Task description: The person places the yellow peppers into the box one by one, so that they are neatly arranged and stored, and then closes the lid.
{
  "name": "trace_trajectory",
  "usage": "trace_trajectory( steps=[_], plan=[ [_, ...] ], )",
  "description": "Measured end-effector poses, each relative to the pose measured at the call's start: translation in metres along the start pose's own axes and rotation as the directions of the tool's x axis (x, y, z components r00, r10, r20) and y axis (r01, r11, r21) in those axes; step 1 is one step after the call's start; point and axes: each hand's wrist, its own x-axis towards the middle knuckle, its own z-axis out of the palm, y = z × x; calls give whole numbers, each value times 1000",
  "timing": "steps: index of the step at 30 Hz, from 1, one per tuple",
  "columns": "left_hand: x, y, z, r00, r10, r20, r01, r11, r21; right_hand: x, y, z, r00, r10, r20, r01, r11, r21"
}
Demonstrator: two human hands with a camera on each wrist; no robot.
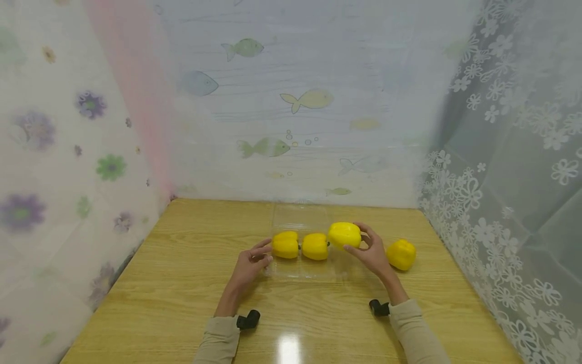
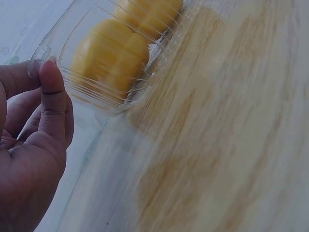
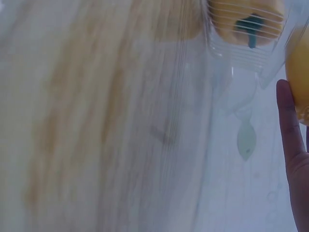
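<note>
A clear plastic clamshell container [image 1: 302,216] lies on the wooden table with its lid raised at the back. Two yellow bell peppers sit in it side by side, a left one [image 1: 285,245] and a right one [image 1: 315,246]. My left hand [image 1: 247,265] pinches the container's rim [image 2: 42,52] between thumb and finger at its left end. With thumb and fingers my right hand [image 1: 374,255] grips another yellow bell pepper [image 1: 344,235], on its side above the container's right end. Beyond that hand, a loose yellow bell pepper [image 1: 401,254] rests on the table.
The wooden table [image 1: 182,298] ends at the back against a curtain with printed fish [image 1: 309,99]. Flowered sheets hang along the left [image 1: 111,168] and right [image 1: 484,232]. Black cameras are strapped at the left wrist [image 1: 248,319] and right wrist [image 1: 378,308].
</note>
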Motion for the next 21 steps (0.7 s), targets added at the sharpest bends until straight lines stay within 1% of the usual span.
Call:
trace_trajectory(
  steps=[6, 9, 12, 17, 21],
  plan=[
    [0, 0, 0, 1000, -22, -8, 22, 1000, -9, -1, -4, 3, 1000, 2, 18, -2, 1000, -14],
    [1, 0, 1, 999, -30, -10, 30, 999, -11, -2, -7, 4, 1000, 16, 25, -15, 1000, -19],
    [1, 2, 1, 999, -32, -12, 32, 999, -18, -3, -8, 5, 999, 16, 38, -15, 1000, -11],
    [0, 2, 1, 1000, -16, -14, 16, 1000, -8, -3, -10, 9, 998, -2, 57, 2, 1000, 6],
    [0, 1, 1, 1000, -16, -13, 15, 1000, -8, -3, -13, 12, 998, 1, 59, -2, 1000, 13]
  ],
)
